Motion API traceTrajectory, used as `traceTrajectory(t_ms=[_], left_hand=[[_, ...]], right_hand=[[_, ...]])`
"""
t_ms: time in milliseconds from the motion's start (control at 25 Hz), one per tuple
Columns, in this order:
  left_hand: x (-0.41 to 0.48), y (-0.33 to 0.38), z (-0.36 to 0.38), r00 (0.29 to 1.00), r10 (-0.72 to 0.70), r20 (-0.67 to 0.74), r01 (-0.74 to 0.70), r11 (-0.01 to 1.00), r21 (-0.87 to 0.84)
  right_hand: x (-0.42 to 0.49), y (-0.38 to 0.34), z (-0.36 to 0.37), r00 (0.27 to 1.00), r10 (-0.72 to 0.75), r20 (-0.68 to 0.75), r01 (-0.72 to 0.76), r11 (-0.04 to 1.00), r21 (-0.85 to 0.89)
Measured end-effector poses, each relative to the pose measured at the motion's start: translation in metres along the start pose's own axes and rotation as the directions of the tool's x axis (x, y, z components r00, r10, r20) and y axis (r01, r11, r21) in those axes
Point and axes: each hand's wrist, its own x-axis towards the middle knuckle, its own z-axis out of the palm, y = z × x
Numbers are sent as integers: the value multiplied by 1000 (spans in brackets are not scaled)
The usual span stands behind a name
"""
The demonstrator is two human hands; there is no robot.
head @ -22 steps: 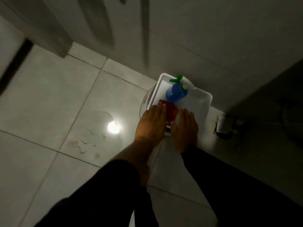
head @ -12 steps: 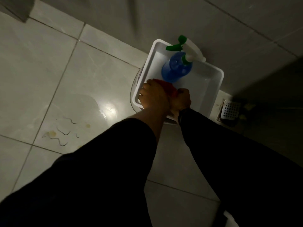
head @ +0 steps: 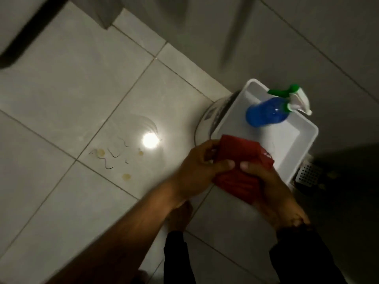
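A red cloth [head: 238, 158] is bunched between both my hands, above the near edge of a white plastic tray [head: 295, 148]. My left hand [head: 196, 169] grips its left side with the thumb pressed on top. My right hand [head: 264, 181] grips its right side, thumb also on the cloth. A blue spray bottle [head: 266, 113] with a green and white trigger head lies in the far part of the tray.
The tray sits on a round white object [head: 209, 117] on the pale tiled floor. Yellowish spots and dark squiggly marks [head: 110, 158] lie left of a bright light reflection [head: 150, 140]. A floor drain grate [head: 307, 174] is at the right, beside a dark shadowed area.
Both hands have closed on the red cloth and lifted it out of the tray toward me. The camera view has shifted; the bottle stays in the tray.
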Motion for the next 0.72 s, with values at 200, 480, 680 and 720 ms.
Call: traceTrajectory(t_ms=[200,480,680,720], left_hand=[[-60,-43,-111,988,56,-141,-67,995,-76],[-26,-250,-300,513,71,-856,194,961,196],[28,-385,-409,432,318,-844,550,649,526],[35,-404,-421,430,355,-830,566,611,554]], right_hand=[[14,61,103,942,264,208,-250,964,-92],[174,205,230,982,137,133,-46,847,-529],[323,301,297,852,-252,460,511,199,-836],[346,321,304,783,-262,564,580,-24,-815]])
